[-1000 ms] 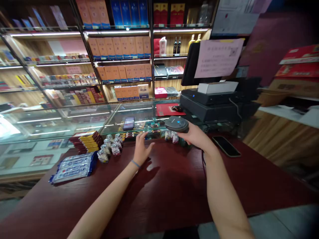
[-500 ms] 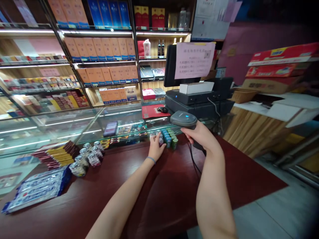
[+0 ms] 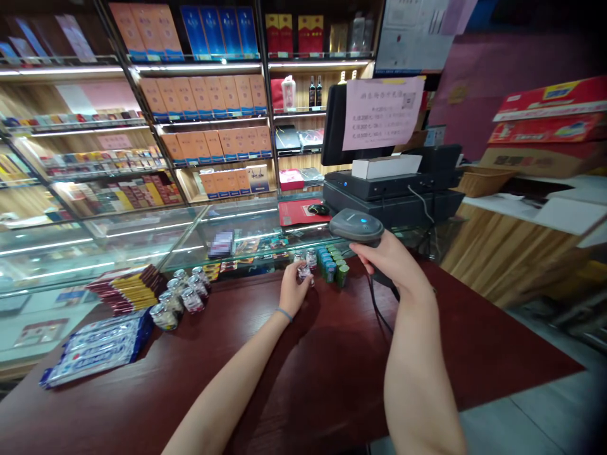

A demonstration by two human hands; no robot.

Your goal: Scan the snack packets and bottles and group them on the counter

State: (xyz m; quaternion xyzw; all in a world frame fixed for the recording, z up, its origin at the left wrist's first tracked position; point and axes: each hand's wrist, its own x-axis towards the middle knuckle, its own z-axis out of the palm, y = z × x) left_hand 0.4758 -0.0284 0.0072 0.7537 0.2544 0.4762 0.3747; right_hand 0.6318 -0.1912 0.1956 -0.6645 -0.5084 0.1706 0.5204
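My left hand [image 3: 291,291] is closed around a small silver-lidded jar [image 3: 304,272] near the back edge of the dark red counter [image 3: 265,366]. Just behind it stand similar jars [image 3: 312,258], partly hidden by my fingers. Small blue and green cylinders [image 3: 341,274] are lined up to the right of that hand. Held in my right hand [image 3: 396,262], a dark grey barcode scanner [image 3: 355,225] points left above the counter. Its black cable [image 3: 374,303] hangs below my wrist. A blue light glows on top of the scanner.
At left are several more jars [image 3: 192,299], stacked red and yellow packets [image 3: 128,291] and a blue-white plastic pack [image 3: 97,347]. A monitor [image 3: 334,126] with a pink sheet stands behind, and a mouse [image 3: 317,208] lies on a red mat [image 3: 294,213].
My left hand has drawn back slightly, uncovering jars behind its fingers. The scanner stays in my right hand. The whole view has shifted, with the scene sliding to the right.
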